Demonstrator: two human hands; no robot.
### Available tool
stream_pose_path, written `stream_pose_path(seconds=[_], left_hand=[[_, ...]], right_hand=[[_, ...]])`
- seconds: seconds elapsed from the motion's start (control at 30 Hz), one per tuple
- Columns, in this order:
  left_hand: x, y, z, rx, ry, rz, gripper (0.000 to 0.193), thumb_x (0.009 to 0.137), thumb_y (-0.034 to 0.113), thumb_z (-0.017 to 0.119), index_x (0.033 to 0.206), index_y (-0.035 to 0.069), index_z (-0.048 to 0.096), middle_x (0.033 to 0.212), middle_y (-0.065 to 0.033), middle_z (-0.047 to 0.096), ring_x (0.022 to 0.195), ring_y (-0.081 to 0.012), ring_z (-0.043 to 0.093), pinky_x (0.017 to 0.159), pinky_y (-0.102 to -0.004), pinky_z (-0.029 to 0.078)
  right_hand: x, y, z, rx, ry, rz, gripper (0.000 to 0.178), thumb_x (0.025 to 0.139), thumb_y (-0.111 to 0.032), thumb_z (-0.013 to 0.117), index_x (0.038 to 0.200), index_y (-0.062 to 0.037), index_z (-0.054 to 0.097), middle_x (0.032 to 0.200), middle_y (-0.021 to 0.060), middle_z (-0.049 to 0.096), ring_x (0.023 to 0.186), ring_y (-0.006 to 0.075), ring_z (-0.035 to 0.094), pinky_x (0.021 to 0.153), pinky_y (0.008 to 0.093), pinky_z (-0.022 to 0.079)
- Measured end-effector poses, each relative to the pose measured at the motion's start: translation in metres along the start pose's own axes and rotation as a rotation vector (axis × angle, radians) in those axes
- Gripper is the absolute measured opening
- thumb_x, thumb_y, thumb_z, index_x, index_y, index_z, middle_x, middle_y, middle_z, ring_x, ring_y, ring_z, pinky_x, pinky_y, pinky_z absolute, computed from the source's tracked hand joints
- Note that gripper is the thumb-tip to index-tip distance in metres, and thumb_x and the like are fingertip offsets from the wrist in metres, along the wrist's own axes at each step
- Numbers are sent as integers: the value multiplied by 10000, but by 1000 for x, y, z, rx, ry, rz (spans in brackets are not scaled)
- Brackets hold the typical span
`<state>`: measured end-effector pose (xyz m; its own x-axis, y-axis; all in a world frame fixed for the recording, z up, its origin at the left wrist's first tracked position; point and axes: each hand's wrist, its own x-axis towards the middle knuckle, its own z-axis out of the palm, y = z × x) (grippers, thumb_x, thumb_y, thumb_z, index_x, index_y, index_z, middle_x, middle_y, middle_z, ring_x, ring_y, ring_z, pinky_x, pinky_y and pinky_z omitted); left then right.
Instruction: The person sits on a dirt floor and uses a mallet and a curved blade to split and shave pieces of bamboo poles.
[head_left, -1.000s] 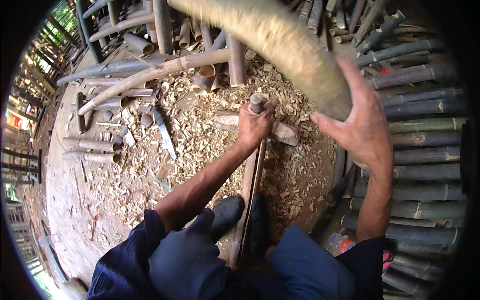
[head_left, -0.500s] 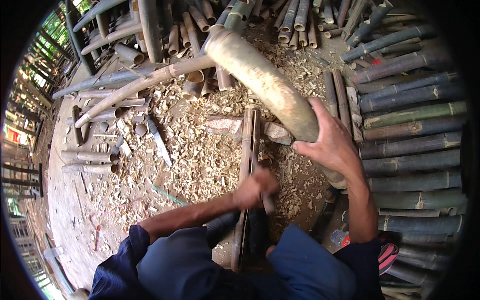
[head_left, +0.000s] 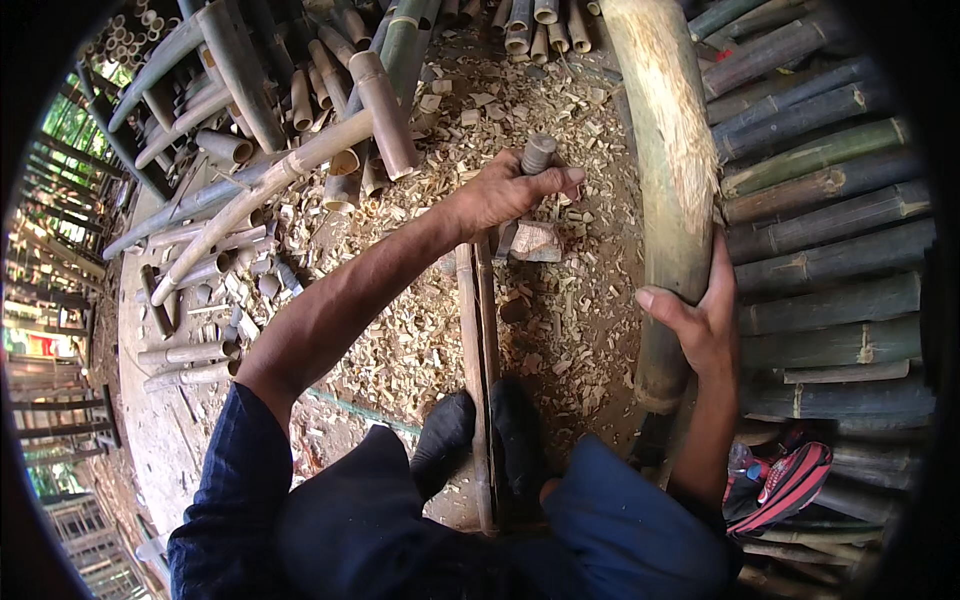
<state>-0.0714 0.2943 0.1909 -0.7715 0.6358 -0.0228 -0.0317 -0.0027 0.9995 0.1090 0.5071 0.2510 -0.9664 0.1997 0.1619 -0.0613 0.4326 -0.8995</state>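
Observation:
My right hand (head_left: 700, 315) is closed around the lower part of a thick bamboo piece (head_left: 672, 210). That piece runs lengthwise on the right, its upper face scraped pale and fibrous. My left hand (head_left: 510, 195) grips a tool by its round, ridged handle (head_left: 538, 153). A bit of what may be its blade shows under the fingers; the rest is hidden. Just beneath this hand are a reddish wood block (head_left: 537, 242) and the far end of a split bamboo pole (head_left: 482, 390), which runs back between my feet.
Pale wood chips (head_left: 400, 300) cover the ground. Stacked dark bamboo poles (head_left: 835, 280) line the right side. Cut bamboo pieces (head_left: 385, 115) and a long pole (head_left: 270, 190) lie at the far left. A pink and black bag (head_left: 785, 485) sits near my right arm.
The thick bamboo has swung from slanting across the middle to lengthwise on the right. My left hand, still gripping the tool, has moved forward from near my knees to the wood block.

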Motion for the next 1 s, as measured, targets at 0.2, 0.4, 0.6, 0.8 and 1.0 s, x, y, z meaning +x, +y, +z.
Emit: stream_pose_path(seconds=[0.2, 0.4, 0.6, 0.8, 1.0], left_hand=[[13, -16, 9, 77, 88, -51, 298, 875, 323, 783, 794, 79, 633, 680, -4, 591, 548, -63, 507, 522, -288, 464], [18, -48, 1, 249, -79, -67, 312, 863, 376, 781, 886, 77, 695, 747, -17, 606, 666, -101, 560, 666, -299, 493], [7, -61, 0, 262, -112, 20, 331, 850, 377, 775, 853, 62, 671, 736, -34, 623, 668, -127, 598, 668, -321, 537], [2, -56, -13, 101, -1, -5, 241, 868, 254, 726, 892, 15, 705, 744, -67, 677, 656, -145, 627, 677, -337, 544], [-3, -80, -30, 193, 33, 47, 252, 853, 259, 706, 955, 29, 685, 723, -47, 614, 594, -124, 548, 565, -307, 503]], right_hand=[[-21, 23, -4, 174, 62, 136, 951, 683, -213, 820, 1474, 57, 366, 1313, 164, 547, 1198, 253, 538, 1050, 372, 417], [-23, 15, -1, 257, 31, 193, 898, 690, -198, 808, 1454, 30, 395, 1262, 129, 563, 1129, 209, 557, 1004, 348, 446], [-21, 5, -3, 240, 33, 156, 906, 693, -178, 797, 1468, 27, 375, 1276, 128, 557, 1157, 210, 543, 1027, 351, 428], [4, -14, 7, 74, 142, -58, 891, 711, -227, 822, 1445, 33, 388, 1260, 149, 563, 1146, 239, 564, 1013, 374, 452], [34, -14, 33, -566, -210, 37, 889, 667, -267, 840, 1379, 50, 413, 1193, 313, 631, 1098, 430, 645, 927, 465, 501]])
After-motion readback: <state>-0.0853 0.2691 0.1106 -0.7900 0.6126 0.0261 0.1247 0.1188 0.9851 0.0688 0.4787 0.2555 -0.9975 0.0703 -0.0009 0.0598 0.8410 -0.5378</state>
